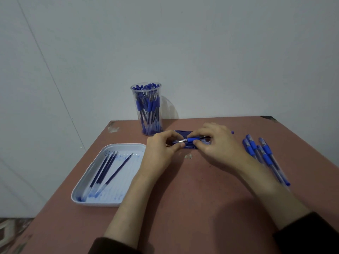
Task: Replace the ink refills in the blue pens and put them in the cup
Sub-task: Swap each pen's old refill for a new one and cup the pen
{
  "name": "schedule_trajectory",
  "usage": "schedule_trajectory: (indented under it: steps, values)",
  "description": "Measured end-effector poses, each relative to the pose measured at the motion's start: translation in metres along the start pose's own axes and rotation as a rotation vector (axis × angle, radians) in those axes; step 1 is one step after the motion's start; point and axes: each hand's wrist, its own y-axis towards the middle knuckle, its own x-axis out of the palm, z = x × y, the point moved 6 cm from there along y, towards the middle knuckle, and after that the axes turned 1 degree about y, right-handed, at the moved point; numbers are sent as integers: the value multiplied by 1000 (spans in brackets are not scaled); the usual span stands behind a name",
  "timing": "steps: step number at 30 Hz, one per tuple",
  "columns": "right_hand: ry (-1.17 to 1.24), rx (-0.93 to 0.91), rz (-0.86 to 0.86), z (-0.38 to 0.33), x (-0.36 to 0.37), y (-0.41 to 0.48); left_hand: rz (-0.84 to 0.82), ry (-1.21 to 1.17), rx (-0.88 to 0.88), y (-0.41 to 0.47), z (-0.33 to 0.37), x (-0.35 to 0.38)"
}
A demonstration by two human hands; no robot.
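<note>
Both hands hold one blue pen (192, 139) level above the table's middle. My left hand (161, 149) pinches its silver tip end; my right hand (216, 143) pinches the blue grip and barrel. Under the hands lies a dark blue box (180, 132), mostly hidden. A clear cup (149, 109) full of blue pens stands behind, near the wall. Several blue pens (264, 156) lie in a loose row to the right. A white tray (88, 180) on the left holds several ink refills (108, 167).
The reddish table (192, 198) ends at the wall behind and drops off on the left to a patterned floor (11, 233). Small scraps (189, 156) lie just in front of the hands.
</note>
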Motion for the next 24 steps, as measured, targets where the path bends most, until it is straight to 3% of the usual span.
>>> schedule_trajectory:
  steps: [18,24]
  values:
    - [332,72,-29,4,3,2,35,-44,31,2,1,-5]
    - [628,57,45,-6,0,1,75,-615,-112,1,0,-5]
